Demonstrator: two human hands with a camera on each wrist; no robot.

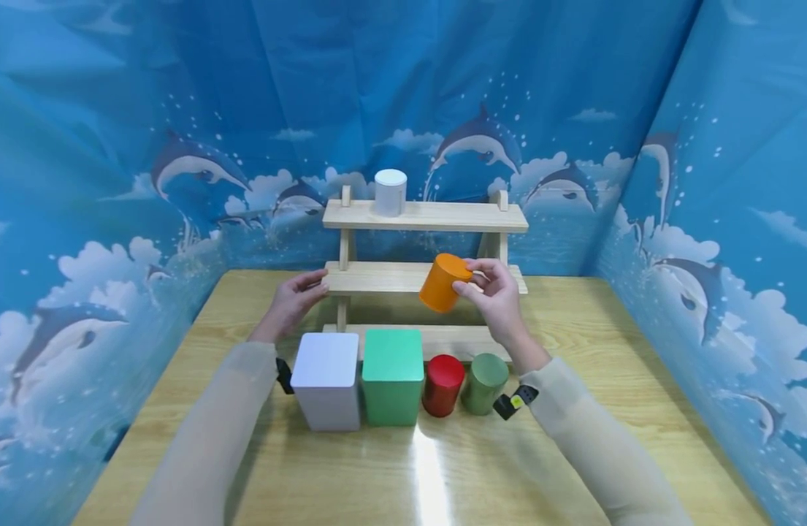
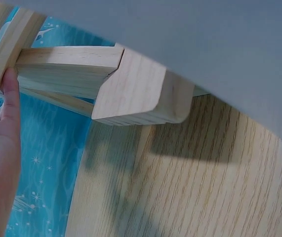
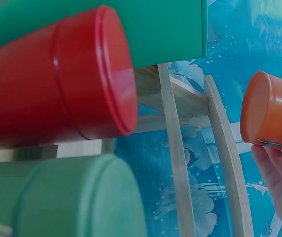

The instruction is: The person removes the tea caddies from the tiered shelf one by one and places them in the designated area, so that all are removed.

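Note:
In the head view, my right hand (image 1: 498, 296) grips an orange cylindrical canister (image 1: 445, 283), thumb and fingers at its right side. The canister is tilted and raised in front of the middle board of a three-tier wooden shelf (image 1: 377, 277). It also shows at the right edge of the right wrist view, the orange canister (image 3: 271, 111) above my fingers (image 3: 269, 165). My left hand (image 1: 294, 299) pinches the left end of that middle board; the left wrist view has fingertips (image 2: 11, 81) on either side of the wood. A white canister (image 1: 391, 193) stands on the top board.
In front of the shelf stand a white box (image 1: 326, 380), a green box (image 1: 393, 376), a red canister (image 1: 443, 386) and a pale green canister (image 1: 486, 383), in a row on the wooden table (image 1: 337, 482). A blue dolphin-print curtain (image 1: 298, 88) encloses the back and sides.

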